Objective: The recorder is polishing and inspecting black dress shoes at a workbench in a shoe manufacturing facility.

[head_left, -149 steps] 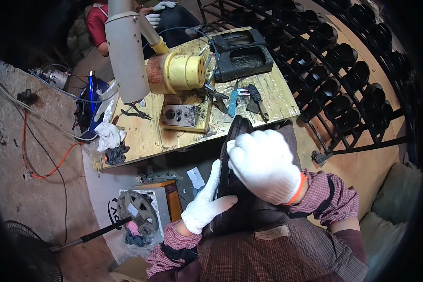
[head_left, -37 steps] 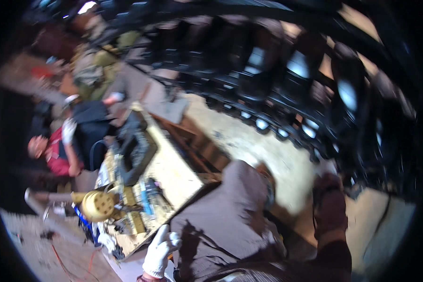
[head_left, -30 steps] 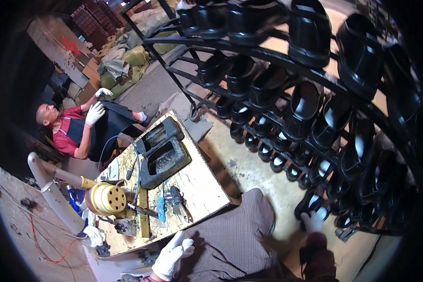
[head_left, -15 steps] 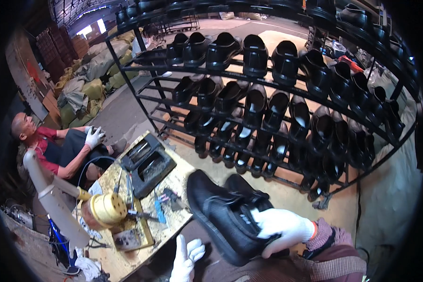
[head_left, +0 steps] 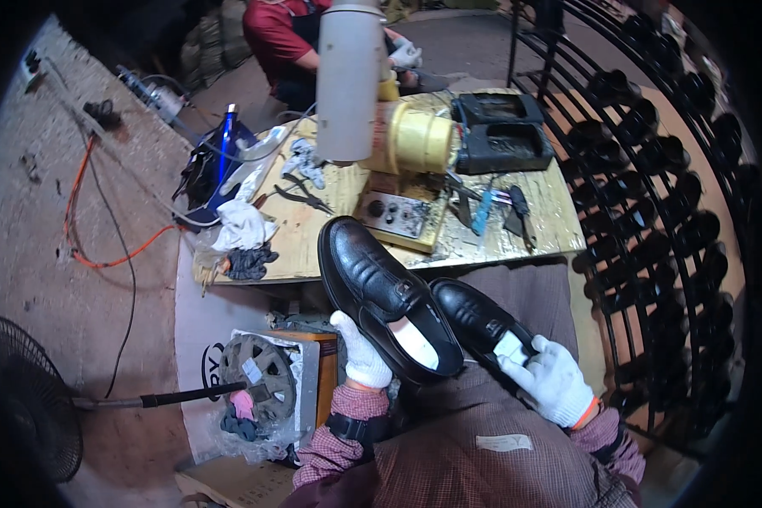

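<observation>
Two black slip-on shoes are over my lap, toes pointing away from me. The left shoe (head_left: 385, 292) shows a pale insole. My left hand (head_left: 364, 354), in a white glove, holds it from its left side, thumb up along the edge and the other fingers hidden behind or under it. My right hand (head_left: 556, 383), also gloved in white, grips the right shoe (head_left: 478, 320) at its heel, with fingers at the opening beside a pale insole. The shoes lie close together, the left one a little nearer the workbench.
Ahead is a wooden workbench (head_left: 305, 254) with a yellow cylinder (head_left: 419, 140), pliers (head_left: 305, 195), a black tray (head_left: 504, 140) and a rag (head_left: 244, 227). Shoes fill a rack (head_left: 652, 195) at right. A fan (head_left: 30, 398) stands at left; a co-worker (head_left: 284, 42) sits beyond the bench.
My view has swung left, from the rack toward the bench. Both shoes were together at my right hand; now my left hand, open and free before, holds the left one.
</observation>
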Tool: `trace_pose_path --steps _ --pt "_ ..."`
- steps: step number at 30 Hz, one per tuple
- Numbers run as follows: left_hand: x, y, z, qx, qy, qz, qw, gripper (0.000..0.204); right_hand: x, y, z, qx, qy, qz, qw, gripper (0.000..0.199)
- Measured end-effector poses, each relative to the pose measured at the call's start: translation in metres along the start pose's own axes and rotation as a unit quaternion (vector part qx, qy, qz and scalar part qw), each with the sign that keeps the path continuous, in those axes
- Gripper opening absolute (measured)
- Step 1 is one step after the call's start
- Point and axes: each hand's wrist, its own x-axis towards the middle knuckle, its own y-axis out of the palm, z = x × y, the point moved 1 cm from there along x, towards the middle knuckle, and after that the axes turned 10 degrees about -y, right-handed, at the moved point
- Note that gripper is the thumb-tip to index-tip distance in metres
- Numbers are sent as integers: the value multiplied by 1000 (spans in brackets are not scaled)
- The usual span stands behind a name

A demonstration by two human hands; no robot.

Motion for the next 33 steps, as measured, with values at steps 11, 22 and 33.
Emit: trace_pose_path --steps 11,22,33 --pt "72 -21 -57 -14 68 -3 998 113 5 -25 -2 23 105 -251 962 54" --pt "99 -3 -79 47 43 35 997 122 -4 -14 -7 20 133 -220 966 53" --pt "79 -29 -61 -166 34 144 975 118 -3 -10 -32 67 150 -210 964 47"
